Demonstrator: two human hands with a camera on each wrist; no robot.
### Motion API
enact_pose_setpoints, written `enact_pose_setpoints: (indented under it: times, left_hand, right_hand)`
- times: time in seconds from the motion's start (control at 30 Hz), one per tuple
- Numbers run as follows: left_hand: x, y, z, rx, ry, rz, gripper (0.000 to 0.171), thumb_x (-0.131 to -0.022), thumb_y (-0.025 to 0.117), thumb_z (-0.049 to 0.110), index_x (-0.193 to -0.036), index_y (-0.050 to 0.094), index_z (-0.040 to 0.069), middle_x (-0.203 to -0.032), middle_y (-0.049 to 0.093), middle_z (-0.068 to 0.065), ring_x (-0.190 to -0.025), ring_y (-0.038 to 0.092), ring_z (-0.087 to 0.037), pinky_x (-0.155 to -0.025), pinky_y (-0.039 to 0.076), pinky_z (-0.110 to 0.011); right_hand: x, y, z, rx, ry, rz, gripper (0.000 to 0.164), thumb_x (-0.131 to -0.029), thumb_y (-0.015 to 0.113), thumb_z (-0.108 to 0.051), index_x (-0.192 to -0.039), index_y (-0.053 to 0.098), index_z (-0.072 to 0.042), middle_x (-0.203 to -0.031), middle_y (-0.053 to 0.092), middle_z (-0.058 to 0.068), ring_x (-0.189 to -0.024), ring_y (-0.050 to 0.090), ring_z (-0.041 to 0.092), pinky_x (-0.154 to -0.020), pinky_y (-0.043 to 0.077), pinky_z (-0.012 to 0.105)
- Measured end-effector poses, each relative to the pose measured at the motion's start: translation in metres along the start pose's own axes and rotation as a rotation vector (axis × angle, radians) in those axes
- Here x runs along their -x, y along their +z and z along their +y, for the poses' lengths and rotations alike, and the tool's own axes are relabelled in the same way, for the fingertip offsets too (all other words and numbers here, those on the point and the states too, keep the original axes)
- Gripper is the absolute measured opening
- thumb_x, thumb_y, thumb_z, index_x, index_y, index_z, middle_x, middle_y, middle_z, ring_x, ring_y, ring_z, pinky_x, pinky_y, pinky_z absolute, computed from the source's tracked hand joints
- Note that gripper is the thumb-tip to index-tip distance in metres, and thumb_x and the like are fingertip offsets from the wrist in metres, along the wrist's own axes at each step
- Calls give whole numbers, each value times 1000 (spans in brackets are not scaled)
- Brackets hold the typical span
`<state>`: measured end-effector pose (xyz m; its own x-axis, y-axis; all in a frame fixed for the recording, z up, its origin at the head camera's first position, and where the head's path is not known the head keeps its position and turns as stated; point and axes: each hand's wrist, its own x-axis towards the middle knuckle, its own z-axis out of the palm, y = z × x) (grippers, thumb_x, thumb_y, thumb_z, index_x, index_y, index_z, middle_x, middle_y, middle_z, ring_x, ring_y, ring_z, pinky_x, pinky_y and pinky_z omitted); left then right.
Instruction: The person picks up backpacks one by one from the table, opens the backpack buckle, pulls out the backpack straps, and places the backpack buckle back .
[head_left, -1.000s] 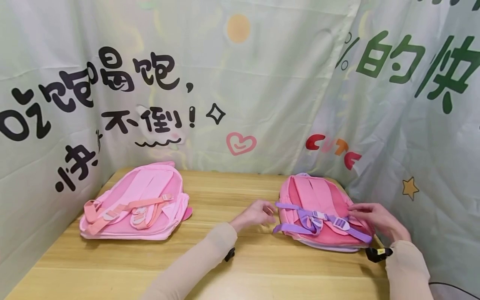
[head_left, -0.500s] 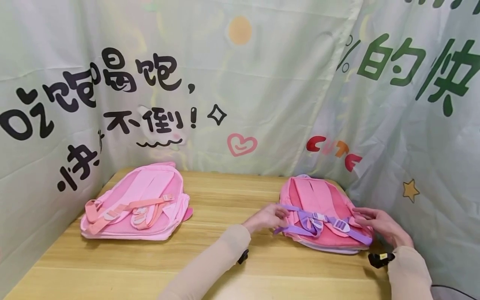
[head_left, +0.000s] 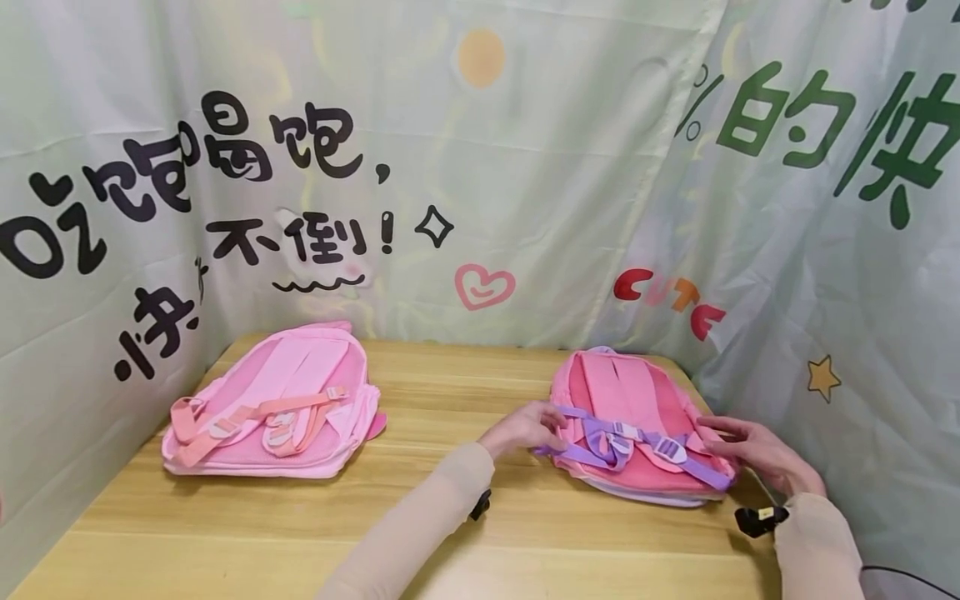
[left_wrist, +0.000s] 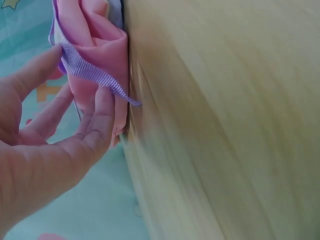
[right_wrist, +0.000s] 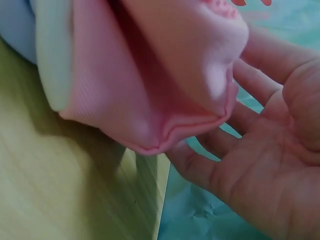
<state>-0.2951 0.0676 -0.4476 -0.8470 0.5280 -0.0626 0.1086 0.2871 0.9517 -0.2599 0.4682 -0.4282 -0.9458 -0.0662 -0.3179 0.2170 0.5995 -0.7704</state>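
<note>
A pink backpack (head_left: 626, 404) with purple straps (head_left: 667, 450) lies back side up at the right of the table. My left hand (head_left: 523, 429) is at its left side; in the left wrist view, the fingers (left_wrist: 102, 107) extend against the pink side fabric and the thumb reaches the purple webbing (left_wrist: 85, 70). At the opposite side is my right hand (head_left: 772, 454), its fingers spread along the edge. The right wrist view shows those fingers (right_wrist: 192, 162) loosely extended at a pink side pocket (right_wrist: 150, 90), some fingertips hidden behind the cloth.
A second, lighter pink backpack (head_left: 270, 408) with orange straps lies at the left of the wooden table (head_left: 450, 375). Printed curtains (head_left: 525, 167) enclose the back and sides. A black cable (head_left: 907, 573) runs at the lower right.
My left hand has moved right to the near backpack side, then slightly back left. The purple-strapped backpack has shifted a little left. My right hand has stayed at its side.
</note>
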Motion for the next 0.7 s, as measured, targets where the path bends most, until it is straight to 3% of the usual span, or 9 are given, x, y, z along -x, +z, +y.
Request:
enact_pose_setpoints:
  times: [0.4, 0.7]
  left_hand:
    - [4, -12, -3, -94, -22, 43, 19, -80, 78, 9, -97, 69, 7, -90, 67, 0, -83, 58, -11, -73, 45, -24]
    - [13, -25, -7, -154, 10, -14, 26, -78, 82, 15, -98, 68, 7, -88, 65, -2, -80, 56, -12, -72, 45, -26]
  right_hand:
    - [3, 8, -3, -17, -7, -59, 74, -93, 63, -40, -153, 30, -12, -155, 24, 27, -125, 43, 31, -93, 52, 39]
    - [0, 19, -6, 40, -80, -65, 73, -91, 67, -34, -151, 34, -6, -150, 30, 28, -123, 43, 33, -93, 50, 41]
